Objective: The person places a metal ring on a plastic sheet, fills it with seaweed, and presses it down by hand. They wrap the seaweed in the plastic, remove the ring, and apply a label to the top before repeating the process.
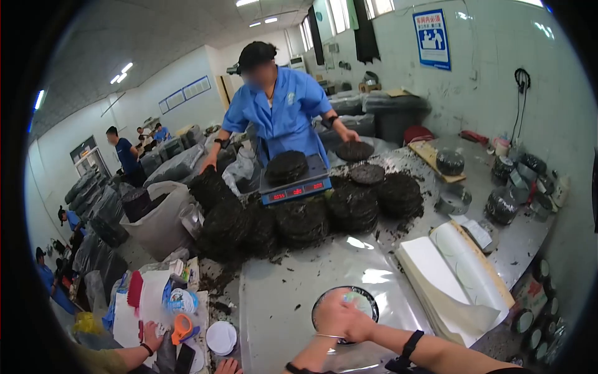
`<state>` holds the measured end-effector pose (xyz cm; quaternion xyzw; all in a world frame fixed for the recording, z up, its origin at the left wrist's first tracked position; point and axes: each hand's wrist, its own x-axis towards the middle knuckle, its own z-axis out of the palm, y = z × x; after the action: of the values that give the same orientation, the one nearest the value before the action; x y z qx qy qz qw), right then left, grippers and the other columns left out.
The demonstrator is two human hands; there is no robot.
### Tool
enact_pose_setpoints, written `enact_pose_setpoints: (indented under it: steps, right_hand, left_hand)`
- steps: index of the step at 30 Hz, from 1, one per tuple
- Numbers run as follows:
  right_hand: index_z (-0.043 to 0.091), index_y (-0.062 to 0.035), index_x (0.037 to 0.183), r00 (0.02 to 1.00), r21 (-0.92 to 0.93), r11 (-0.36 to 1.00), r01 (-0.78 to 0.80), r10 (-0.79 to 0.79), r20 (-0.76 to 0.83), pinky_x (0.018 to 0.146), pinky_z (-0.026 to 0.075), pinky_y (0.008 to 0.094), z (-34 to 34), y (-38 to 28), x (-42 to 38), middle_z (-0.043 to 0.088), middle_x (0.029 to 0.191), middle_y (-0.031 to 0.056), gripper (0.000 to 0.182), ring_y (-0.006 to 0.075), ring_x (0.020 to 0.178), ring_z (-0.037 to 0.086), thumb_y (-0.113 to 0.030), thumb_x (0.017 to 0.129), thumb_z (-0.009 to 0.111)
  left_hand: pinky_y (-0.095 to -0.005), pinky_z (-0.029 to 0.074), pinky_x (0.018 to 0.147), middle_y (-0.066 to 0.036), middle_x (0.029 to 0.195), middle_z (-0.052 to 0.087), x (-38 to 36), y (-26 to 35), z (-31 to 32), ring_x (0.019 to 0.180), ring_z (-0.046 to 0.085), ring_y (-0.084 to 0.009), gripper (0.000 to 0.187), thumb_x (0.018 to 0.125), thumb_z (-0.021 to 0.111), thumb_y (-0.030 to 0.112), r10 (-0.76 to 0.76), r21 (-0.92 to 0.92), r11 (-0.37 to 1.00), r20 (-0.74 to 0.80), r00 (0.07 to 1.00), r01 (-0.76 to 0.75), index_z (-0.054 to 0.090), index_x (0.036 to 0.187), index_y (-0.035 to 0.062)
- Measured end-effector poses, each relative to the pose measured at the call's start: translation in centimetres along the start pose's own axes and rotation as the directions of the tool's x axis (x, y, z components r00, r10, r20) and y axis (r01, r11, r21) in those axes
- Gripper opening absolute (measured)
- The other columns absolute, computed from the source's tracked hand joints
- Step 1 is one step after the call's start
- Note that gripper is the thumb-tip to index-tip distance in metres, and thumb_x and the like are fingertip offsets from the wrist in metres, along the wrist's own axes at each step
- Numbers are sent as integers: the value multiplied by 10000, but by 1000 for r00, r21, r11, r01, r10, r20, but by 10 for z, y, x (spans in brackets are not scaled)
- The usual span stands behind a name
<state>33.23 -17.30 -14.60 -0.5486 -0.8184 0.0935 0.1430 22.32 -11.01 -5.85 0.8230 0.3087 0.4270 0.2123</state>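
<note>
A round dark-rimmed disc with a pale, patterned middle lies on the clear plastic sheet at the front of the table. My left hand, with a thin bracelet at the wrist, is closed over the disc. Beside it my right hand overlaps the left, its forearm coming in from the right with a black band. The fingers of my right hand are mostly hidden, and I cannot tell what the left fingers hold.
Across the table a person in blue handles dark round cakes by a scale. Stacks of cakes line the table's middle. Paper sheets lie right. Another person's hand rests near an orange tape dispenser and white lid.
</note>
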Motion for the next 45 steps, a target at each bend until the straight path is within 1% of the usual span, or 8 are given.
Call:
enact_pose_setpoints:
  steps: [1,2,5,9,19,22,23,45]
  right_hand:
    - [370,-66,1549,1000,-130,991,8,-7,14,1244,211,493,-35,-23,2,401,1588,157,629,302,1490,356,-441,1048,434]
    - [316,-46,1572,984,37,999,18,-11,-180,1246,202,487,-34,-26,0,387,1600,158,661,289,1503,338,-451,1056,402]
    - [323,-61,1576,991,-38,999,17,-22,-129,1254,181,481,-21,-24,5,368,1616,143,675,284,1510,320,-468,1045,406]
    - [340,-55,1568,993,-72,997,10,-18,-114,1252,180,484,-28,-28,7,368,1615,145,687,281,1516,304,-484,1037,415]
    - [312,-131,1597,999,-164,986,-16,10,-37,1251,71,580,-25,-32,6,295,1664,84,691,280,1552,233,-549,1048,341]
    - [304,-134,1602,1000,-206,978,-29,30,2,1251,68,583,-26,-31,8,293,1666,84,702,280,1558,217,-558,1045,339]
    - [286,-137,1609,998,-232,972,-43,50,25,1250,62,585,-28,-32,8,290,1667,82,706,282,1563,203,-559,1044,336]
    - [375,-49,1515,998,-87,996,-29,25,-55,1257,10,572,-28,-25,-12,336,1621,153,672,322,1556,192,-476,997,400]
  left_hand:
    - [-436,554,810,-132,1047,725,8,-15,-32,966,698,-314,362,850,773,310,-421,182,898,98,902,400,689,1129,95]
    - [-447,557,830,-140,1103,729,1,-50,-43,999,700,-336,380,893,695,406,-445,397,822,1,895,408,715,1132,111]
    - [-451,557,867,-155,1143,726,-11,-117,-59,1030,700,-344,467,913,611,517,-618,586,756,495,610,291,739,1126,122]
    - [-467,557,800,-172,1029,735,-11,-132,-49,950,690,-395,494,917,559,519,-543,561,801,537,646,208,747,1003,71]
    - [-425,567,657,-219,784,710,14,-116,-56,604,692,-300,443,890,584,402,-707,554,631,699,108,543,745,896,-11]
    - [-434,573,662,-200,806,725,10,-128,-49,675,718,-309,466,894,577,438,-614,564,789,726,310,242,744,847,6]
    - [-469,579,768,-226,895,738,-3,-120,-46,823,734,-368,437,875,574,417,-542,617,782,609,579,84,771,901,27]
    - [-473,587,662,-183,784,726,-6,14,-61,744,725,-363,230,864,639,247,-292,600,798,455,841,-48,755,780,66]
